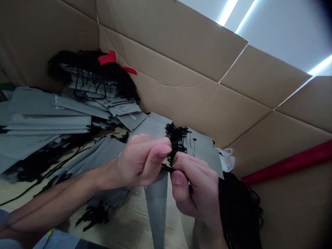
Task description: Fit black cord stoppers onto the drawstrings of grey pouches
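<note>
My left hand [141,160] and my right hand [193,188] meet in front of me, both pinched shut on a thin black cord [168,168] at the top of a flat grey paper bag [157,204] that hangs edge-on below my fingers. Thumbs and forefingers press together around the cord. Just behind my hands lies a stack of grey bags [199,148] with a tuft of black cords [176,136] on top.
Tall cardboard walls [181,69] close in the back and right. Piles of flat grey bags [46,119] lie at left, a bundle with black cords and a red tie [107,58] behind. A mass of black cords [241,211] sits at right, under a red strip [285,162].
</note>
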A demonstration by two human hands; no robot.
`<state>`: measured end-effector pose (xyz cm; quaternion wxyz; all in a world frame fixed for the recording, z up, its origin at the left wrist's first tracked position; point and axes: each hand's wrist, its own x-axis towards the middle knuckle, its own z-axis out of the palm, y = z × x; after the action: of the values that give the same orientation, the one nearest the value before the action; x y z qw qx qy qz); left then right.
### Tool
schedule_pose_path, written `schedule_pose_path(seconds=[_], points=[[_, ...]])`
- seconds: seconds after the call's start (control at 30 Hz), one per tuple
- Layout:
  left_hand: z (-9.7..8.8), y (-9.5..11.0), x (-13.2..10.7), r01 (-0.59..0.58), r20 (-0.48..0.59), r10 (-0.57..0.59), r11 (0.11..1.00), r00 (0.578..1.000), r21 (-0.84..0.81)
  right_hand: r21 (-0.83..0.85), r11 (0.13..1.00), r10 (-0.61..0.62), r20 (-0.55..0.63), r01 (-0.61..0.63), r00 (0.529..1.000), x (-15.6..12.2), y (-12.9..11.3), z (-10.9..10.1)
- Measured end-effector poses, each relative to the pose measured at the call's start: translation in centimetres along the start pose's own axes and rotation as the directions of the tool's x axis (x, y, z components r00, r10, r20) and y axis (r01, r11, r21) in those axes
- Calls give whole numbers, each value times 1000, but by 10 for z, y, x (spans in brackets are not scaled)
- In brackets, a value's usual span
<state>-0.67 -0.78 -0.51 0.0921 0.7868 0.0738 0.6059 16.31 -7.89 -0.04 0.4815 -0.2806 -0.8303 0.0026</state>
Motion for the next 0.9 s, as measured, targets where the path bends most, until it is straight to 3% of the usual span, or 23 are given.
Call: schedule_pose_path(seconds=[0.17,0.3,0.4,0.5,0.6,0.7,0.8,0.9], points=[[-3,3,0,105,-45,-125,945,991,-310,92,993,74,-26,-71,997,0,-4,-9],[-15,15,4,235,28,-255,837,967,-494,-134,983,133,61,-124,989,2,14,-32],[-22,20,7,196,87,-179,800,980,-566,-142,972,217,252,-186,943,2,35,-40],[-30,18,10,172,167,-97,827,981,-535,-107,951,308,285,-289,908,-1,50,-40],[-40,12,16,178,310,-49,898,949,-402,-153,917,390,157,-368,907,-3,53,-43],[-44,7,18,146,454,-102,987,885,-64,-256,889,400,24,-381,916,-3,47,-47],[-34,1,13,20,494,-145,968,857,249,-331,894,313,-22,-303,949,-1,39,-43],[-18,-6,7,-73,469,-110,932,876,355,-323,918,227,-48,-230,973,2,33,-34]])
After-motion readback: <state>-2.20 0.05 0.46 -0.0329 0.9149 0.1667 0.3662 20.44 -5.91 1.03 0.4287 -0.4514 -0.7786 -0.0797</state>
